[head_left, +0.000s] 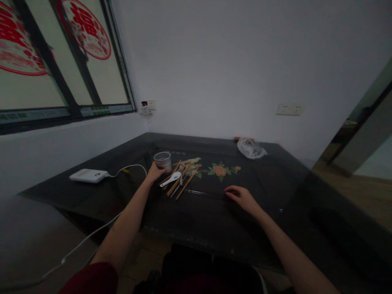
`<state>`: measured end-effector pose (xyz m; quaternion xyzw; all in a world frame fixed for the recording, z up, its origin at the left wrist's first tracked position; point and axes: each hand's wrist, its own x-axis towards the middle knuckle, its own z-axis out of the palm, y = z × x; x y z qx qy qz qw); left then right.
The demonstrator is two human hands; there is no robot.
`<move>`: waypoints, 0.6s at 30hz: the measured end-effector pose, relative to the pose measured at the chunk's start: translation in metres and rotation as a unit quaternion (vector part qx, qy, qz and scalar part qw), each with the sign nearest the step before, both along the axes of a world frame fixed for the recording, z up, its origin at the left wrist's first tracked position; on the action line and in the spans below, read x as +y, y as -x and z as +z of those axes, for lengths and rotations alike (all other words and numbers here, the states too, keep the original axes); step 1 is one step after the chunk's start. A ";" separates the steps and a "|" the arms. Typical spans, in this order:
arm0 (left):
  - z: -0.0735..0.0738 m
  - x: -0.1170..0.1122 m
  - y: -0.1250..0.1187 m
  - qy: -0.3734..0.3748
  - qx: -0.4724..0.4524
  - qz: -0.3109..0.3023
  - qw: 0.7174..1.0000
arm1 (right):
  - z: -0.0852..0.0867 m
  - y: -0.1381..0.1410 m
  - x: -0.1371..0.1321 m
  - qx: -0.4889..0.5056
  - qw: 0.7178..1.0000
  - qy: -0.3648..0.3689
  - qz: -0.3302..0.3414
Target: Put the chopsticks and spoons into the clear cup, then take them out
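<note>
My left hand (154, 173) is closed around a small clear cup (163, 160) that stands on the dark table (214, 220). Right beside the cup lie several wooden chopsticks (180, 183) in a loose pile, with a white spoon (170, 179) on top of them. My right hand (241, 197) rests on the table to the right, fingers stretched out and flat, holding nothing. A painted flower pattern (219, 169) decorates the tabletop between the pile and the far edge.
A white power bank (88, 175) with a white cable (131, 167) lies at the table's left. A crumpled clear plastic bag (251, 149) sits at the far edge by the wall. A window is on the left, wall sockets (289, 109) behind.
</note>
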<state>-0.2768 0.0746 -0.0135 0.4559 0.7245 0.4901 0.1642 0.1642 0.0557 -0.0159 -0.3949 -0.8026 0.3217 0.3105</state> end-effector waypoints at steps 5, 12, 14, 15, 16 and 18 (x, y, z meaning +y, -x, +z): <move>-0.001 0.000 0.003 -0.003 -0.004 -0.009 1.000 | 0.001 0.000 0.000 -0.003 1.000 0.003 -0.001; 0.015 -0.005 -0.003 -0.163 0.027 0.049 0.985 | 0.000 0.000 0.000 -0.010 1.000 -0.007 0.000; 0.032 -0.016 -0.010 -0.241 0.089 0.088 0.963 | 0.000 0.001 -0.001 -0.006 1.000 -0.006 -0.005; 0.042 -0.023 -0.017 -0.286 0.120 0.102 0.945 | 0.000 0.001 -0.001 -0.003 1.000 -0.005 -0.006; 0.052 -0.029 -0.025 -0.321 0.151 0.111 0.928 | 0.000 0.002 -0.002 0.000 1.000 -0.006 -0.006; 0.069 -0.040 -0.049 -0.355 0.194 0.100 0.909 | 0.001 0.003 -0.003 0.009 1.000 -0.009 -0.009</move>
